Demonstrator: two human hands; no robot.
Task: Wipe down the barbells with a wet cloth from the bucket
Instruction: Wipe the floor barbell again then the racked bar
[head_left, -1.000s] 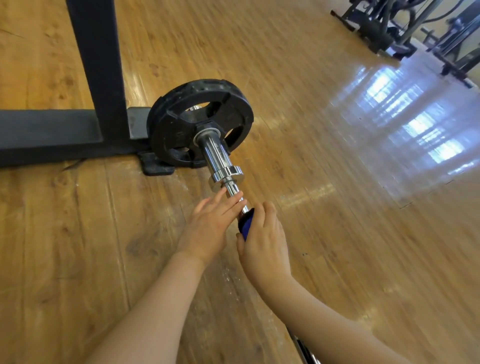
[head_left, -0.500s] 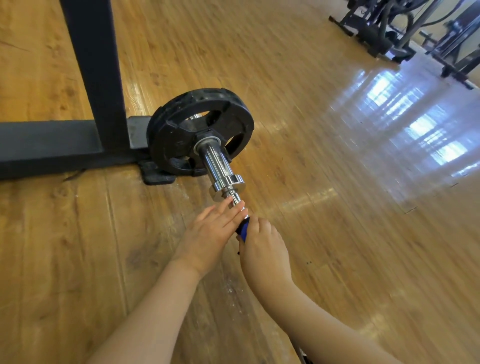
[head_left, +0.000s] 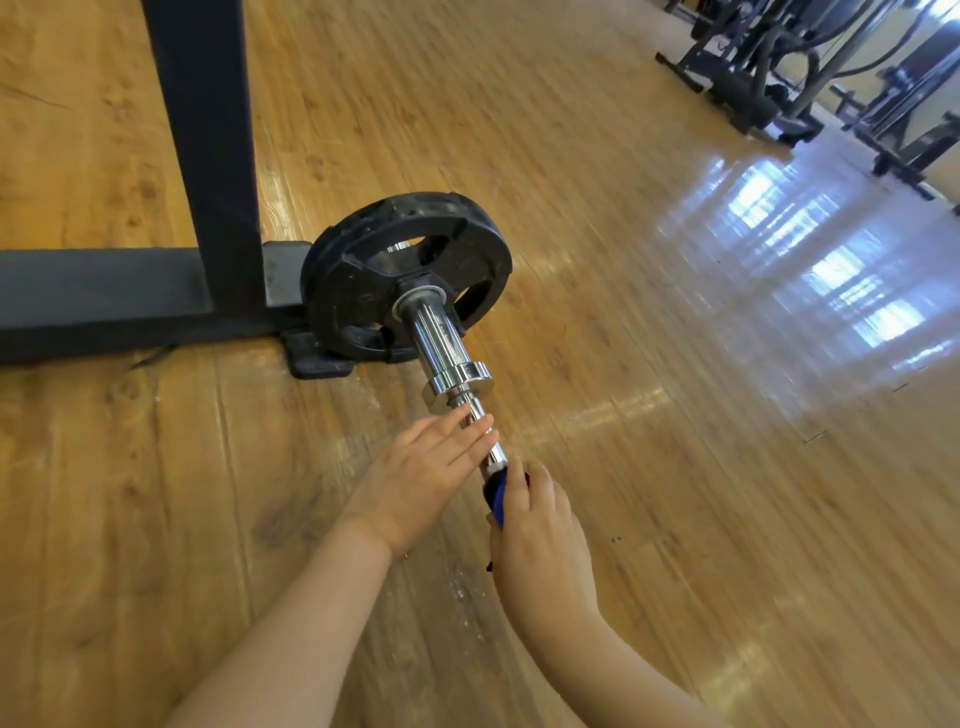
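A glossy wooden floor (head_left: 675, 467) fills the frame, with window glare at the right. A black steel rack frame (head_left: 202, 171) rises at the upper left, its base bar running along the left edge, and dark gym machines (head_left: 769, 67) stand in the upper right corner. At the centre a black weight plate (head_left: 410, 275) sits on the chrome sleeve of the barbell (head_left: 436, 338), whose bright collar and thinner shaft run down toward the lower middle. The left hand (head_left: 421, 478) lies just below the collar, fingers straight and resting flat on the shaft, its grip apart. Just below it, the right hand (head_left: 540, 535) has its grip clamped round the shaft over a blue cloth (head_left: 496, 499), of which only a small folded edge shows above the fingers.
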